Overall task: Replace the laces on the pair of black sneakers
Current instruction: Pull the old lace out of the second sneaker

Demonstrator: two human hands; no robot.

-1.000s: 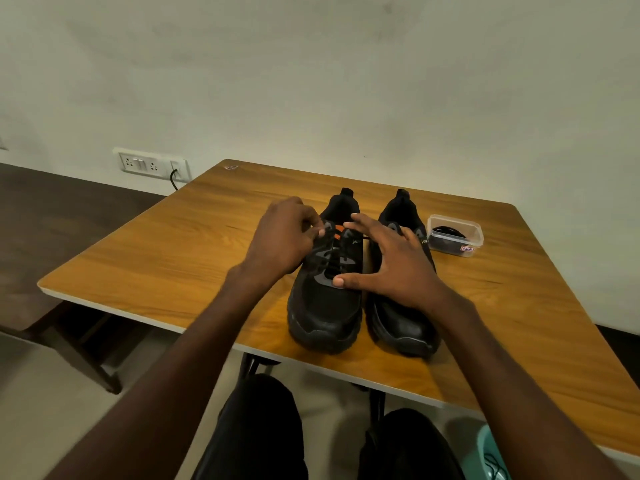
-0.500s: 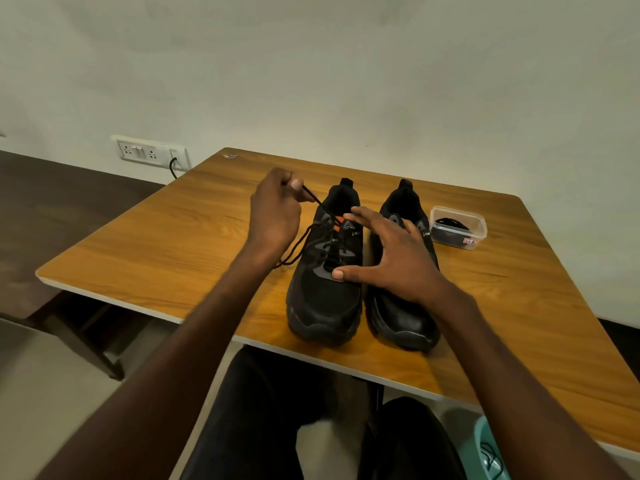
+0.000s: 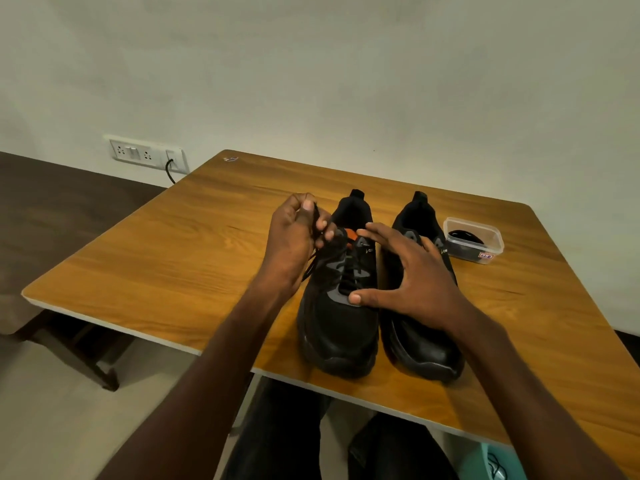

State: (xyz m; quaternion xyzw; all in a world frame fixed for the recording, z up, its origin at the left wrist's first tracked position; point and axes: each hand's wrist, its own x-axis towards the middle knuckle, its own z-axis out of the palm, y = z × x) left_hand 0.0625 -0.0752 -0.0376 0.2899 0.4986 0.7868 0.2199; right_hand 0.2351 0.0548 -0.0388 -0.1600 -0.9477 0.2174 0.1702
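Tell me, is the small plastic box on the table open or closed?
Open: the plastic box shows no lid, and dark contents lie visible inside it.

Left hand [image 3: 294, 244] raised, thumb and fingers pinched closed; right hand [image 3: 412, 275] spread flat, fingers extended.

A plain, pale wall [image 3: 311, 81] fills the upper half of the view, evenly and dimly lit. Low on it, past the table's far left corner, sits a white switch-and-socket plate [image 3: 145, 154] with a black cord [image 3: 169, 171] plugged in. The table [image 3: 194, 258] has a warm wood-grain top with a light edge band — its far edge sits close to the wall. Left of it stands dark wooden furniture [image 3: 52, 220] on dark legs. The floor [image 3: 62, 410] is pale.
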